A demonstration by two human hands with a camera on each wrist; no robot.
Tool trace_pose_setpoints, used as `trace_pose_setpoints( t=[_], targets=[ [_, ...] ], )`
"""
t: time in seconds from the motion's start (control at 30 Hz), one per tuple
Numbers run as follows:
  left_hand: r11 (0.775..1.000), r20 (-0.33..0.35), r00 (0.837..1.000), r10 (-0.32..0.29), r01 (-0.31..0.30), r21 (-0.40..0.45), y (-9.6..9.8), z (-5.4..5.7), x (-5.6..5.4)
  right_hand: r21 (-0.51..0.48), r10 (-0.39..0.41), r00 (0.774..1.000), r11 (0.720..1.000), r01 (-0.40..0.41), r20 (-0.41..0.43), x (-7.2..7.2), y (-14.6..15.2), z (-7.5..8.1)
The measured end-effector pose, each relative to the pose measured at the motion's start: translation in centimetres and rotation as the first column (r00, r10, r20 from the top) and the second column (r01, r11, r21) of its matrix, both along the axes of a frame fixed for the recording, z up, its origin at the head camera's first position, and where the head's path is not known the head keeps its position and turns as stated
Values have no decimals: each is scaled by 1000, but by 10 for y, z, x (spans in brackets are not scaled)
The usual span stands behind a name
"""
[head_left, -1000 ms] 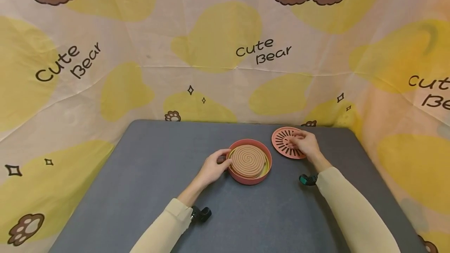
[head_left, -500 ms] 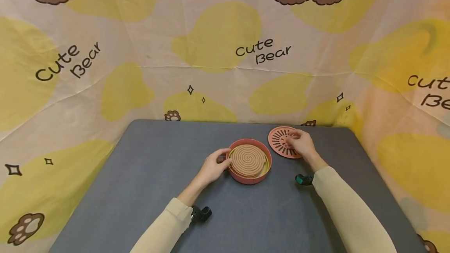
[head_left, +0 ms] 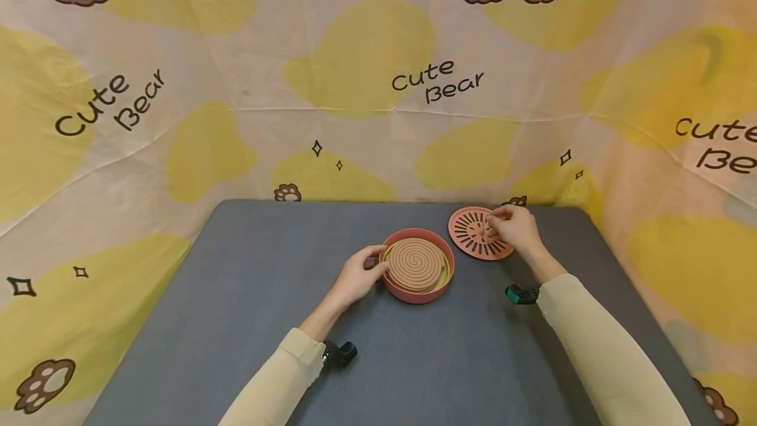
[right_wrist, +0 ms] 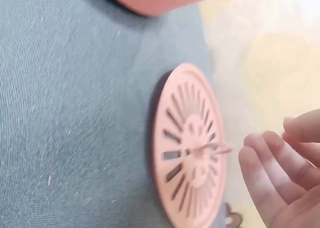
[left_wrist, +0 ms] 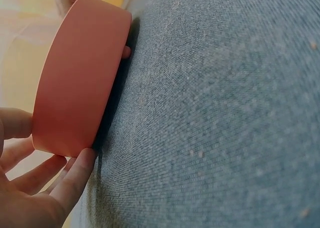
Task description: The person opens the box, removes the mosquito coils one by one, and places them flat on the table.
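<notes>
Resting spread fingers against the outer wall of the round pink box (head_left: 416,297), the left hand (head_left: 357,276) is at the box's left side on the grey table (head_left: 254,294), and a tan coil (head_left: 416,263) lies inside. Just beyond the box to the right, the slotted pink lid (head_left: 459,231) lies on the table with its small handle (right_wrist: 212,149) standing up at the middle; the right hand (head_left: 517,230) is near that handle, a gap between them, its fingers loosely bent and close together.
</notes>
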State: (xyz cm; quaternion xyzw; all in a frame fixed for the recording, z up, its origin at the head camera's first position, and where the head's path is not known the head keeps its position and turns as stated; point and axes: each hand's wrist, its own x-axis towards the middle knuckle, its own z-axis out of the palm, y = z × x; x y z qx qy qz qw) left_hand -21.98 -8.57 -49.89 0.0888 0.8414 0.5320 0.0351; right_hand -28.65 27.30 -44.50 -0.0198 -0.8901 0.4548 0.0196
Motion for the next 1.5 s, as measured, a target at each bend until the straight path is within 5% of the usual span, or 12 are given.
trace_pose_setpoints(
  t=[0.4,0.77,1.5],
  targets=[
    [1000,3,1000,-4,4,-2,0,4,-3,35,129,988,991,-126,-84,18,-22,26],
    [1000,-14,1000,-12,13,23,0,4,1,101,215,971,974,-205,-106,33,-58,28],
    [1000,-2,1000,-24,24,0,0,4,2,92,342,938,937,-337,-48,37,-113,-2]
  ],
)
